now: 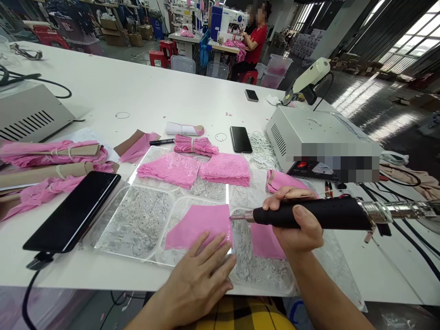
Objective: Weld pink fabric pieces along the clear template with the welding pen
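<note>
A pink fabric piece point(201, 224) lies on the clear board point(137, 220), and my left hand point(206, 270) rests on its lower edge with the fingers spread. My right hand point(299, 220) is wrapped round the black handle of a tool point(343, 213). The tool's metal tip touches or hovers at the fabric's right edge; which one I cannot tell. A second pink piece point(266, 240) lies under my right hand. Behind them sit two stacks of pink lace pieces point(172, 168) and a tied pink lace bundle point(194, 145).
A large black phone point(74, 211) and tied pink bundles point(51, 153) lie at the left. A grey machine box point(319, 133), cables and white string point(261, 149) are at the right. A smaller phone point(241, 139) lies beyond the stacks. A person in red point(256, 43) sits farther back.
</note>
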The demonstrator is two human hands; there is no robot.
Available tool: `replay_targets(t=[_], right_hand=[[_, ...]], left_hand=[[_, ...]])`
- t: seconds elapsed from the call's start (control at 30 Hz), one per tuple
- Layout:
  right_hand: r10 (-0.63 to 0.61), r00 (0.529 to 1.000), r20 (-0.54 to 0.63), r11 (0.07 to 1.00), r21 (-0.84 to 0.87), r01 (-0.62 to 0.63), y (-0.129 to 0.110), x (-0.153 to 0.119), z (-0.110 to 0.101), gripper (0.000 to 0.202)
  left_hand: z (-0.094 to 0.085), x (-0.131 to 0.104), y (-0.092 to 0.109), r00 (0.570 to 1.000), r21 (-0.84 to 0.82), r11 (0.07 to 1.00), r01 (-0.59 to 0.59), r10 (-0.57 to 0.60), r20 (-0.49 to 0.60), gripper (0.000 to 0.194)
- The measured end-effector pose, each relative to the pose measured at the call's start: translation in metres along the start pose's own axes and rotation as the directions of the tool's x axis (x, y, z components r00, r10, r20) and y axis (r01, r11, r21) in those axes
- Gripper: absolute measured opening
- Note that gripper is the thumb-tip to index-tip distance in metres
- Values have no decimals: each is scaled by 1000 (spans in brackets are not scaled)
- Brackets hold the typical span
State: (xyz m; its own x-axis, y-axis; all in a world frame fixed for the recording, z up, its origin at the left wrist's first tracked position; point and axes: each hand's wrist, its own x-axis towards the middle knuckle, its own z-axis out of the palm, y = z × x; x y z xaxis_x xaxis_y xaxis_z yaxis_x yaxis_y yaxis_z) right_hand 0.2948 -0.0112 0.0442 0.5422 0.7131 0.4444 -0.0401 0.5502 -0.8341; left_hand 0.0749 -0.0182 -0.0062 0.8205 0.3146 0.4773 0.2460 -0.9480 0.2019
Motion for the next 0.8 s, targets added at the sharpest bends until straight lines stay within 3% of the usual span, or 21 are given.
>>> replay_targets(t=[0.37, 0.8], right_hand=[[14, 1000, 22, 998, 55, -15, -6, 0, -1, 10], [81, 985, 151, 985, 139, -102, -10, -7, -8, 12]], left_hand=[[-1, 1, 1, 1000, 16, 1000, -6, 7, -10, 28], [-1, 2, 2, 1000, 44, 999, -19, 19, 9, 29]])
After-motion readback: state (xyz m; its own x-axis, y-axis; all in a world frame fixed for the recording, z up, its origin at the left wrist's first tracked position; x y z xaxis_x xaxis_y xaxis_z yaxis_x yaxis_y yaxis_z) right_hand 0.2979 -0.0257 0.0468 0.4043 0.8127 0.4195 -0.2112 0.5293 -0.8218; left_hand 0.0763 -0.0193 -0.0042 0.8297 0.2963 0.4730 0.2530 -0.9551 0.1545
